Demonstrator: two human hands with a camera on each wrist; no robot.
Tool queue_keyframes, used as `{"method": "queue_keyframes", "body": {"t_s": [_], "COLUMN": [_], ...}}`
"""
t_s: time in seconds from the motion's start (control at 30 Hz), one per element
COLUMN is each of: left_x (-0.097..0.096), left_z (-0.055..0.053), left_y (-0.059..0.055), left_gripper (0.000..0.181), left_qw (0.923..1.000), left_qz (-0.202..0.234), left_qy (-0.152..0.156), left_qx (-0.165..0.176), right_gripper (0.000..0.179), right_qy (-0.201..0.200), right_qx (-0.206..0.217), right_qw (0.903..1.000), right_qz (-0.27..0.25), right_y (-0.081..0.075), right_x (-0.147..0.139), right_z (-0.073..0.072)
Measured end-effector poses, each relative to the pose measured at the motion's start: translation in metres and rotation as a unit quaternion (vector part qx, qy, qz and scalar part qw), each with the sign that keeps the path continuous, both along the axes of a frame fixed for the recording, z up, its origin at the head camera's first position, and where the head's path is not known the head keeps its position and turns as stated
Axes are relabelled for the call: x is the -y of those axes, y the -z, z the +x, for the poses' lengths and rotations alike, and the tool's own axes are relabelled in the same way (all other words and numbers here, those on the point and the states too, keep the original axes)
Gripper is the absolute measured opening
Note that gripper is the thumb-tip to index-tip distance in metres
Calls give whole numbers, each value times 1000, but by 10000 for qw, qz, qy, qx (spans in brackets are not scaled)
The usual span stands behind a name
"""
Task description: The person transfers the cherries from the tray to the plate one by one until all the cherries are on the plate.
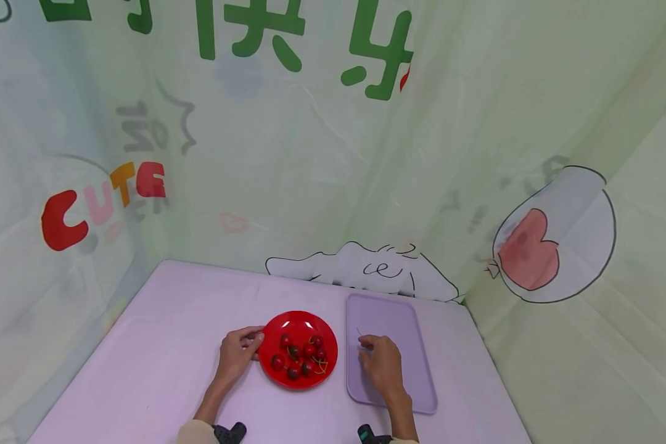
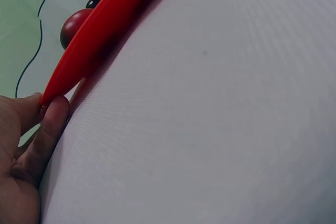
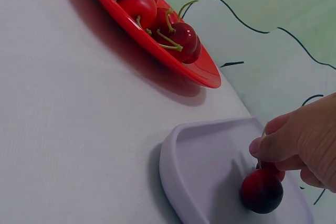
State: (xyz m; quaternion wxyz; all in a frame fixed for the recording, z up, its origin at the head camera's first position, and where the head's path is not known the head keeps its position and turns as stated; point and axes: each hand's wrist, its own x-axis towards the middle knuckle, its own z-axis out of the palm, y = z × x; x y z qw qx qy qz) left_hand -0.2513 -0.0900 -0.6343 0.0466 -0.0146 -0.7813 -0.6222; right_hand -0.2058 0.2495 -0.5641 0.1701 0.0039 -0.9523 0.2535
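My left hand (image 1: pixel 237 353) pinches the left rim of a red plate (image 1: pixel 296 383) between thumb and fingers. In the left wrist view the plate's edge sits between the thumb and a finger. Several dark red cherries with green stems, such as one cherry (image 1: pixel 278 361), lie on the plate. Over the lilac tray (image 1: pixel 388 308), my right hand (image 1: pixel 382 365) pinches the stem of a dark red cherry (image 3: pixel 261 191). A second red cherry (image 3: pixel 273 169) shows just behind it, partly hidden by the fingers; I cannot tell whether it is held too.
A pale tablecloth (image 1: pixel 189 308) covers the table, with the plate left of the tray and a narrow gap between them. Printed curtains (image 1: pixel 288 185) hang behind and at both sides. Dark wrist devices (image 1: pixel 230 433) sit at both cuffs.
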Motion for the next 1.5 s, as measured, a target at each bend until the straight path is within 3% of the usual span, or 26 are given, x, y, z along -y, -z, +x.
{"method": "queue_keyframes", "body": {"t_s": [0.33,0.7,1.17,1.5], "left_x": [-2,-3,-1,-1], "left_z": [-2,0,-1,0], "left_y": [-1,-4,6,6], "left_gripper": [29,29,28,29], "left_qw": [10000,10000,9999,9999], "left_qz": [-25,-38,19,8], "left_qy": [-18,-19,38,9], "left_qx": [-59,-69,-117,-144], "right_gripper": [25,25,20,18], "right_qy": [32,109,250,327], "right_qx": [-42,-43,-60,-33], "right_qw": [10000,9999,9997,9975], "right_qz": [60,40,33,-620], "right_y": [9,9,6,-1], "right_x": [-4,-1,2,-5], "right_z": [-6,-4,2,8]}}
